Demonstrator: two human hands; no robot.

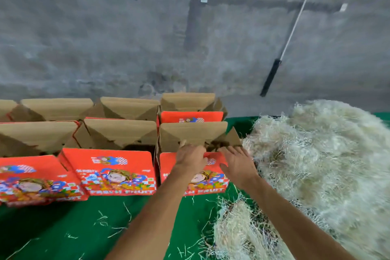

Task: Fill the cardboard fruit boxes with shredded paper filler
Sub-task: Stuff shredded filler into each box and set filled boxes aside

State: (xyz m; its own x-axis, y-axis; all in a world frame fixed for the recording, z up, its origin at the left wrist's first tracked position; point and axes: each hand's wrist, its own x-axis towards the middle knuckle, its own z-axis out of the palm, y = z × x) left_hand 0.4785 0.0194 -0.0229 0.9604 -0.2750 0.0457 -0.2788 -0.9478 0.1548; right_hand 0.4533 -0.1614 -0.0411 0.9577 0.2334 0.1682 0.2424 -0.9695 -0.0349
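Observation:
Several red printed cardboard fruit boxes stand in two rows with their brown flaps up. Both my hands are at the open top of the front right box (pixel 213 177). My left hand (pixel 191 159) lies over its front rim with the fingers dipping inside, out of sight. My right hand (pixel 238 163) reaches in beside it, fingers fairly straight, near the right side flap (pixel 232 138). The box's inside looks dark, and no filler shows in it. A big heap of pale shredded paper filler (pixel 320 164) lies just right of the box.
The boxes stand on a green table cover (pixel 84 228) strewn with loose paper strands. A smaller clump of filler (pixel 238 232) lies near the front edge under my right forearm. Behind the table, a white pole with a black handle (pixel 272 74) leans against a grey concrete wall.

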